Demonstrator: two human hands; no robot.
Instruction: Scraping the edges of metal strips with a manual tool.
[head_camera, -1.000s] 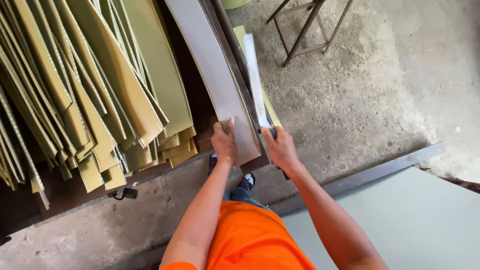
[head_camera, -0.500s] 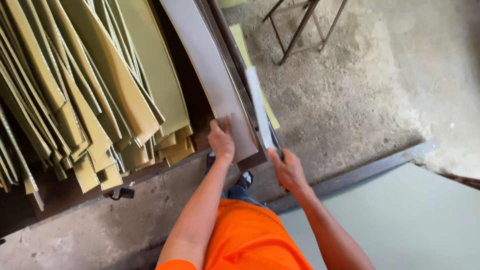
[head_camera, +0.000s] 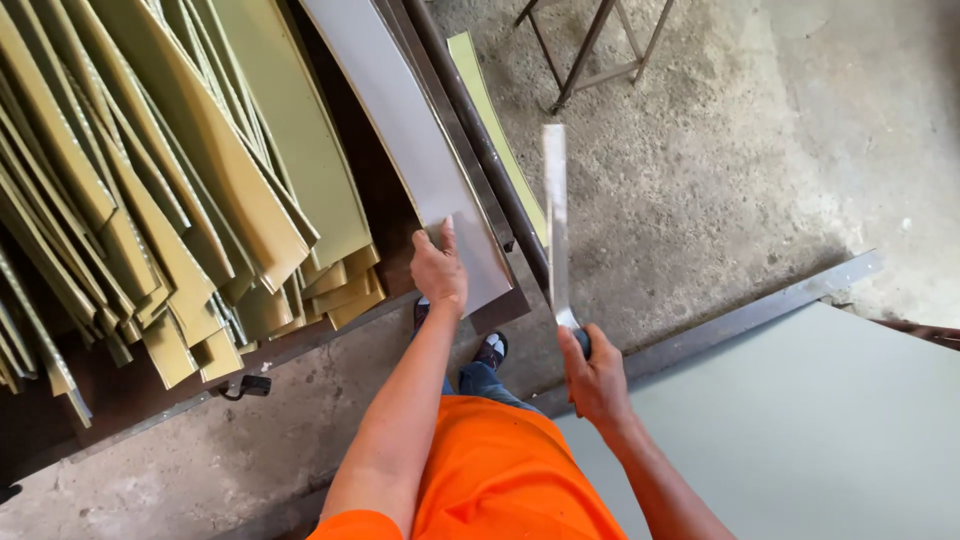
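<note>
Head view, looking down. The left hand (head_camera: 440, 272) lay flat, fingers spread and gripping nothing, pressing on the near end of a grey metal sheet (head_camera: 405, 130) that rested on the dark-edged surface (head_camera: 500, 312) and ran away to the far left. The right hand (head_camera: 597, 378) had its fingers closed around the near end of a narrow bright metal strip (head_camera: 554, 215), which stood up from the hand, just right of the sheet's right edge and above the concrete floor (head_camera: 700, 170). Left of the sheet lay a fanned stack of olive-green strips (head_camera: 190, 190); a pale panel (head_camera: 800, 430) lay near right. Judged step: the narrow strip was being lifted clear while the sheet was steadied. The next move appeared to call for a firm hold on the thin, springy strip and care with its sharp edges.
</note>
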